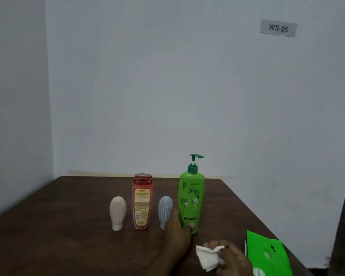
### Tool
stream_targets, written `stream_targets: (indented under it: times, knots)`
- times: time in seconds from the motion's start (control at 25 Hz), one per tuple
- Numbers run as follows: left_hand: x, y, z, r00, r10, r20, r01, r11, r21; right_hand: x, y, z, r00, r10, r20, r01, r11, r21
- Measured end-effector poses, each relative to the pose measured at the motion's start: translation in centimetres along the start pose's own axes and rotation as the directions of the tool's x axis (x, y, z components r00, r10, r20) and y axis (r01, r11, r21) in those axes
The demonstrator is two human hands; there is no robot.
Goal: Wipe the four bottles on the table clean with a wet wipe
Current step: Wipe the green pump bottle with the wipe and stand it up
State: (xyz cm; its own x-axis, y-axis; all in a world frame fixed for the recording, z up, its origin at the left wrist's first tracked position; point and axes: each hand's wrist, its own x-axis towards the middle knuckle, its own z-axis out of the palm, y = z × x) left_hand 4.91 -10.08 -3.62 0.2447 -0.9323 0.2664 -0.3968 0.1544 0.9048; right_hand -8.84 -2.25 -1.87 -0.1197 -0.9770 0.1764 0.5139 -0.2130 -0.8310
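Four bottles stand in a row on the dark brown table (68,226): a small cream ribbed bottle (117,212), a red bottle (142,202), a small blue-grey ribbed bottle (164,209) and a tall green pump bottle (191,198). My left hand (177,234) grips the base of the green pump bottle, thumb on its front. My right hand (230,257) holds a crumpled white wet wipe (208,257) near the table's front edge, just below and right of the green bottle.
A green pack of wet wipes (267,255) lies at the table's front right, next to my right hand. White walls close in behind and to the left. A "WS 05" label (278,28) hangs on the back wall.
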Motion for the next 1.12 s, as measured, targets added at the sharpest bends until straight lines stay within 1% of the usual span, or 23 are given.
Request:
stream_targets:
  times: [0.12, 0.32, 0.48, 0.68, 0.96, 1.12]
  knots:
    - [0.7, 0.2, 0.3, 1.0, 0.0, 0.005, 0.0, 1.0, 0.022, 0.2, -0.1, 0.6, 0.995, -0.087, -0.054, 0.085, 0.996, -0.041]
    - [0.9, 1.3, 0.9, 1.0, -0.021, 0.014, 0.021, 1.0, 0.019, 0.1, -1.2, 0.7, 0.998, -0.023, -0.052, 0.025, 0.999, 0.035]
    - [0.3, 1.1, 0.8, 0.999, -0.034, 0.013, 0.034, 0.999, 0.037, -0.1, -0.6, 0.4, 0.998, -0.022, -0.059, 0.023, 1.0, 0.015]
    - [0.1, 0.8, 0.9, 0.997, -0.028, -0.072, 0.033, 0.997, 0.07, 0.0, -0.4, 0.3, 0.998, 0.004, -0.055, -0.003, 1.0, 0.019]
    - [0.2, 0.9, 1.2, 0.997, -0.051, -0.056, 0.055, 0.995, 0.087, -0.1, 0.1, 0.2, 0.997, -0.015, -0.078, 0.017, 1.0, 0.026]
    - [0.5, 1.0, 1.2, 0.998, -0.036, -0.052, 0.041, 0.994, 0.104, 0.2, 0.3, 0.3, 0.992, 0.027, -0.124, -0.022, 0.999, 0.042]
